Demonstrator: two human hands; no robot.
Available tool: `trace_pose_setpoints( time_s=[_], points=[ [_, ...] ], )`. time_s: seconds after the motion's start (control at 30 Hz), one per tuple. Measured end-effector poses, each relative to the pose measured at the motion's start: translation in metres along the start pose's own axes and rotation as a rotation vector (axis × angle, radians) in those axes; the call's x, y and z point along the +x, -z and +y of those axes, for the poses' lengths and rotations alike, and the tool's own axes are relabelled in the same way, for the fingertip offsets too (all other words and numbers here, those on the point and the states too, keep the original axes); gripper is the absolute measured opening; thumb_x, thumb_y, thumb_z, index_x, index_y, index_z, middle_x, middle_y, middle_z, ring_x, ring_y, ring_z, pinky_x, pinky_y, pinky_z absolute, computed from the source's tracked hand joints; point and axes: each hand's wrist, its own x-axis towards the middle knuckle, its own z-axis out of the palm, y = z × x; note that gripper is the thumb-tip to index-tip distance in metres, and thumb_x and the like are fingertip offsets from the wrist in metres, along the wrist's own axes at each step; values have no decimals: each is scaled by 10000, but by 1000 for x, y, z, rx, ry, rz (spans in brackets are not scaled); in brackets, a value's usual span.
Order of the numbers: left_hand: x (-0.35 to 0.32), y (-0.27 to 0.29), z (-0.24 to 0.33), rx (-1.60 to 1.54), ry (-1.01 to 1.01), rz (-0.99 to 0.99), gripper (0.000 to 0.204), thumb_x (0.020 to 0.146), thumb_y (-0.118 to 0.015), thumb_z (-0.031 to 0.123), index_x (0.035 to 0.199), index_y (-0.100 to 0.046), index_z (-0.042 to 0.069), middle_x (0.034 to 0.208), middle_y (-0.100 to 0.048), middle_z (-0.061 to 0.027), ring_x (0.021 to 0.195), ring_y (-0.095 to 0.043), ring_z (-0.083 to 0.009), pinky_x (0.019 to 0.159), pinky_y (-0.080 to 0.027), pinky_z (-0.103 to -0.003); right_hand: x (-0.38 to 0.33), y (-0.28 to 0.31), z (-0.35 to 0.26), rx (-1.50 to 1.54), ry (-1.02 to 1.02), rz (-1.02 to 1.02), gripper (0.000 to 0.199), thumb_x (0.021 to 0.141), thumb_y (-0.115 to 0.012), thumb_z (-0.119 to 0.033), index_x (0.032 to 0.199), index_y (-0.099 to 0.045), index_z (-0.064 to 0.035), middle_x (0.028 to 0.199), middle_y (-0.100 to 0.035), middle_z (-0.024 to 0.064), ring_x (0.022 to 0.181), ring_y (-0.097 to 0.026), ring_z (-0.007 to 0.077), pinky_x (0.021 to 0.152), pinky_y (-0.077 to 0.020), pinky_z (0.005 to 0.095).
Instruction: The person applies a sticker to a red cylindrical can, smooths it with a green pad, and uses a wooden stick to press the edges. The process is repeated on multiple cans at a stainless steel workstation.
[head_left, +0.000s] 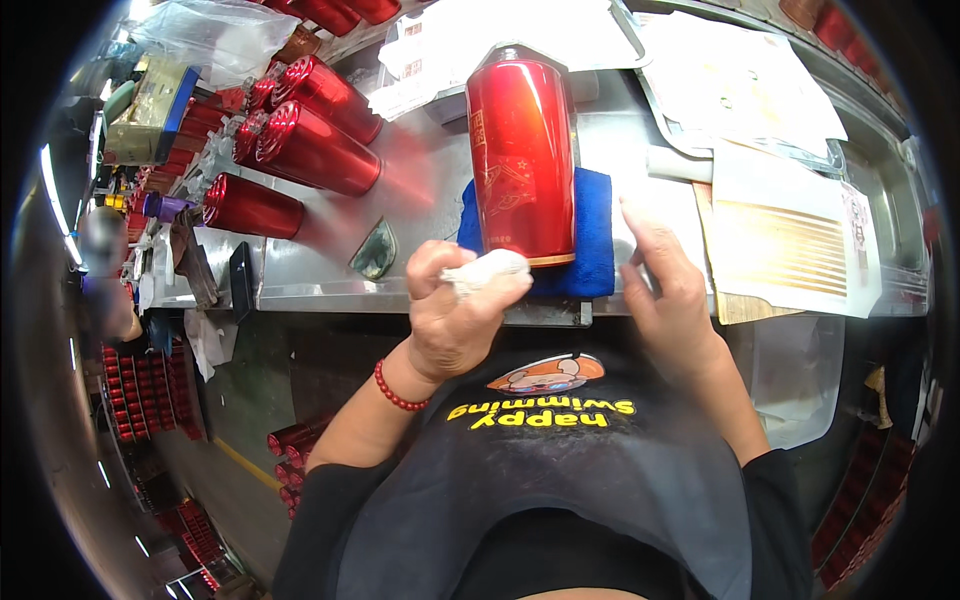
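At the upper centre of the frame, the red tumbler [525, 160] is lying on a folded blue towel [595, 230] on the metal surface [330, 272]. The left hand [448, 325] is pinching a white cloth [485, 272] in closed fingers by the tumbler's lower edge, apparently wiping it. Right of centre, the right hand [672, 290] is hovering beside the towel, fingers loosely parted, seemingly holding nothing. Further wiping would be calling for that hand's steadying the tumbler.
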Motion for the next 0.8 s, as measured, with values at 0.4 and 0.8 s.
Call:
trace_pose_setpoints(
  time_s=[0.4, 0.8],
  points=[
    [34, -3, -10, -20, -209, -116, 346, 754, -688, 84, 1072, -752, 205, 974, -698, 43, 1001, -523, -202, 961, -430, -416, 4, 7, -3, 412, -280, 167, 229, 953, -655, -87, 1144, -565, 2, 933, -649, 57, 828, -597, 99, 750, -502, 252],
    [5, 11, 0, 53, -17, -69, 409, 780, -756, -36, 1143, -708, 147, 984, -697, -60, 1097, -520, -282, 882, -474, -402, 11, 0, 7, 612, -432, 66, 200, 958, -671, -121, 1103, -567, -32, 926, -619, 1, 847, -548, 64, 756, -480, 235]
  ],
)
